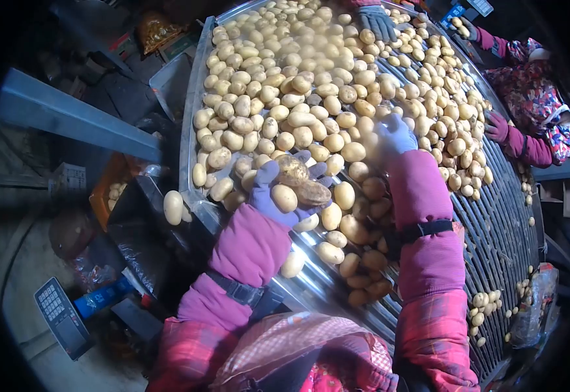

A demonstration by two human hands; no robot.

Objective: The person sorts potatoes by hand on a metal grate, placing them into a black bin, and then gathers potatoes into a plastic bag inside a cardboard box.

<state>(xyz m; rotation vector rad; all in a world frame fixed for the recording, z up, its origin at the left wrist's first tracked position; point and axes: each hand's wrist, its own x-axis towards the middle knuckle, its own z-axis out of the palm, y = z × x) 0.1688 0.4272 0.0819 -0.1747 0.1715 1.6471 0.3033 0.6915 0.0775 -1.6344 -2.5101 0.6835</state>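
Observation:
My left hand (291, 196), in a purple glove, is turned palm up and cups several potatoes. Among them are a dirt-covered, misshapen potato (293, 168) and a smooth pale potato (284, 198). Farther up and to the right, my gloved right hand (399, 134) reaches in among the potatoes on the slatted metal sorting table. Its fingers are blurred, so their grip does not show. Loose potatoes (301, 119) lie thick around both hands, some below my right forearm in shadow.
A metal rim (192, 111) borders the table's left side. Another person's gloved hand (378, 23) lies on potatoes at the top; a co-worker (536, 98) stands at the right. A blue-grey beam (76, 117) and a scale with keypad (63, 317) are at left.

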